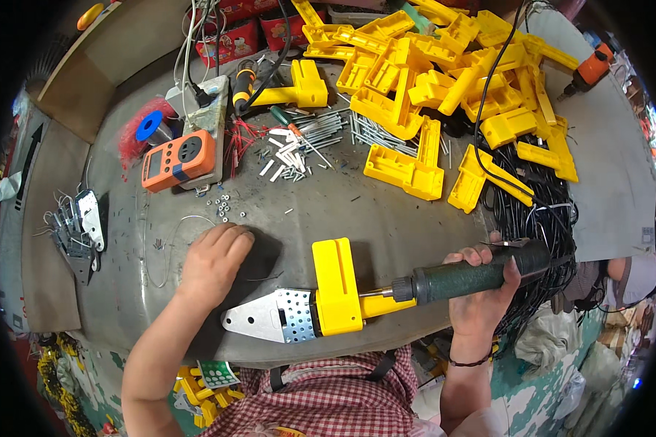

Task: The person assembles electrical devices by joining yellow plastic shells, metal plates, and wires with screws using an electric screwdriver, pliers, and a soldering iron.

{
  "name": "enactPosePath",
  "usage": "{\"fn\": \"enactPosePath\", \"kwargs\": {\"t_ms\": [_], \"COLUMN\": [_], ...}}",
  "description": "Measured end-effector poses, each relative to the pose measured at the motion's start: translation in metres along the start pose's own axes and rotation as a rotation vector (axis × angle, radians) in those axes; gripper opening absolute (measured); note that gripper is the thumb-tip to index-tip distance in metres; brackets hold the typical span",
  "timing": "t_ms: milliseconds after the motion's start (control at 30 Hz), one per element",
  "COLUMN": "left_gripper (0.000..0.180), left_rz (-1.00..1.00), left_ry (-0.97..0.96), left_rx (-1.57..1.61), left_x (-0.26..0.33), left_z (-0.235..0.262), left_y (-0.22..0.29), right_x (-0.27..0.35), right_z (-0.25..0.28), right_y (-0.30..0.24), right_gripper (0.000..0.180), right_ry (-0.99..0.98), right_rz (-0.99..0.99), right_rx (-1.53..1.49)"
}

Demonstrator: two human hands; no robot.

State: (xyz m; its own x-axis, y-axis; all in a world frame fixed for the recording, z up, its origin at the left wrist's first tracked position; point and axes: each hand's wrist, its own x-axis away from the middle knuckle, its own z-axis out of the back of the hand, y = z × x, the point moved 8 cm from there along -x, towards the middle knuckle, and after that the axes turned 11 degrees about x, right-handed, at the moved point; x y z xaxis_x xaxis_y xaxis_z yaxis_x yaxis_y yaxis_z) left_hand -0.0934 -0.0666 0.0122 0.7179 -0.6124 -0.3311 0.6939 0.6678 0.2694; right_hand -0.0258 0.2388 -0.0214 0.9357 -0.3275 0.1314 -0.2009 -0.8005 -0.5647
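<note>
My right hand [481, 291] is wrapped round a dark green electric screwdriver [455, 282], held nearly level. The tip of its bit meets the side of a yellow plastic housing [337, 291]. That housing joins a yellow handle [390, 304] and a pointed silver metal plate [259, 317] with a perforated guard [297, 315], all lying at the table's near edge. Left of it, my left hand [217, 262] rests low over the table with its fingers curled together; what they hold, if anything, is hidden. Several small nuts [226, 207] lie just beyond that hand.
Yellow housing halves [415, 65] are heaped at the back right, beside black cables [554, 211]. Long screws [321, 130], an orange meter [178, 162], a blue-ended spool [153, 127] and metal plates [80, 226] lie around the table [328, 207]. An orange drill [590, 69] is far right.
</note>
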Motion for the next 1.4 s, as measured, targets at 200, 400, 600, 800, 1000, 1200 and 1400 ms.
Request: {"fn": "enactPosePath", "kwargs": {"t_ms": [200, 400, 600, 800, 1000, 1200, 1400], "left_gripper": [0.025, 0.021, 0.019, 0.020, 0.032, 0.043, 0.026], "left_rz": [0.393, 0.425, 0.390, 0.350, 0.323, 0.300, 0.220], "left_ry": [0.185, 0.193, 0.224, 0.227, 0.202, 0.166, 0.158], "left_rx": [0.674, 0.741, 0.739, 0.689, 0.637, 0.528, 0.410], "left_x": [0.032, 0.039, 0.041, 0.040, 0.030, 0.037, 0.046], "left_z": [-0.004, -0.019, -0.018, -0.016, -0.014, -0.033, -0.034], "left_y": [0.040, 0.045, 0.048, 0.051, 0.058, 0.052, 0.033], "right_x": [0.000, 0.000, 0.003, 0.005, 0.004, 0.004, -0.006], "right_z": [0.002, 0.002, 0.004, 0.002, -0.001, 0.016, 0.010], "right_y": [-0.001, 0.001, 0.004, 0.005, 0.000, 0.010, 0.036], "right_gripper": [0.037, 0.036, 0.032, 0.030, 0.031, 0.029, 0.037], "right_ry": [-0.001, 0.000, 0.018, 0.003, -0.014, 0.063, -0.037], "right_rz": [0.000, 0.007, 0.006, 0.008, 0.021, -0.075, -0.075], "right_rx": [0.006, 0.012, -0.029, -0.063, -0.020, -0.097, -0.142]}}
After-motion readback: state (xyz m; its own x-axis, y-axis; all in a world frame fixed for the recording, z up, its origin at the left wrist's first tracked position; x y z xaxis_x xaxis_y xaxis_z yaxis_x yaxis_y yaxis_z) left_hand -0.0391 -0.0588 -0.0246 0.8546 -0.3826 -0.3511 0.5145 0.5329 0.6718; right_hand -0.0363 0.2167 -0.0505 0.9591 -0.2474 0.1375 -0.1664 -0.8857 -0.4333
